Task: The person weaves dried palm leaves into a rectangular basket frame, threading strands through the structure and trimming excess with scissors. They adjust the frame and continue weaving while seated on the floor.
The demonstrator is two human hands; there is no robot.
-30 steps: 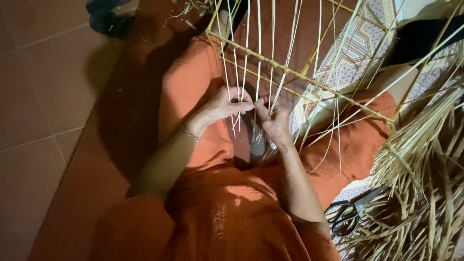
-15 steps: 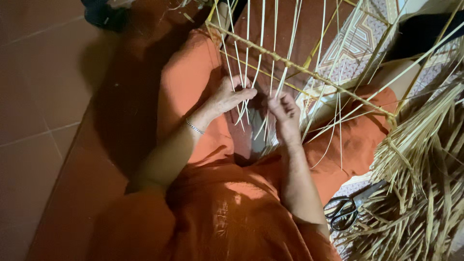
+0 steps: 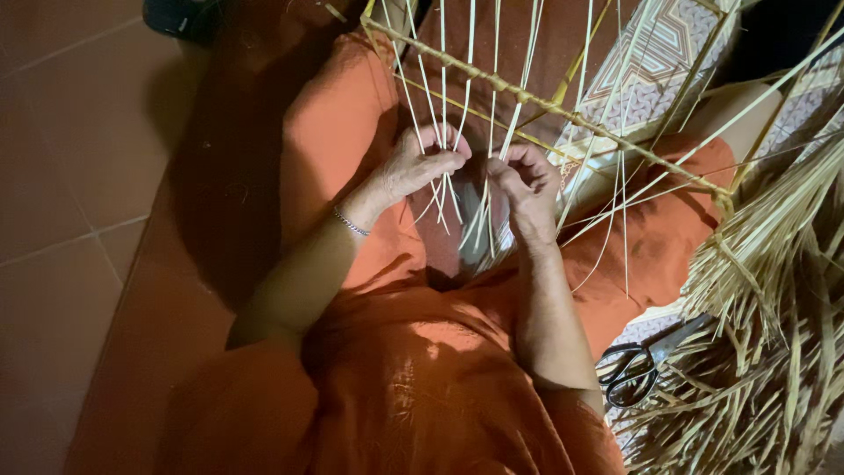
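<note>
The strips (image 3: 444,105) that the left hand (image 3: 420,163) and right hand (image 3: 526,180) pinch look like dry plant fibre, pale yellow, thin and matt. The frame rod (image 3: 527,95) seems to be cane or bamboo, wrapped with the same fibre, so its surface is ribbed. The bundle of leaves (image 3: 774,264) is dry, rough and straw-like. The orange garment (image 3: 413,387) is soft matt cloth with creases. The bracelet (image 3: 350,222) is shiny, probably metal. The scissors (image 3: 637,369) have dark handles; in this dim light their material is unclear. The floor tiles (image 3: 61,176) are smooth with a low sheen.
</note>
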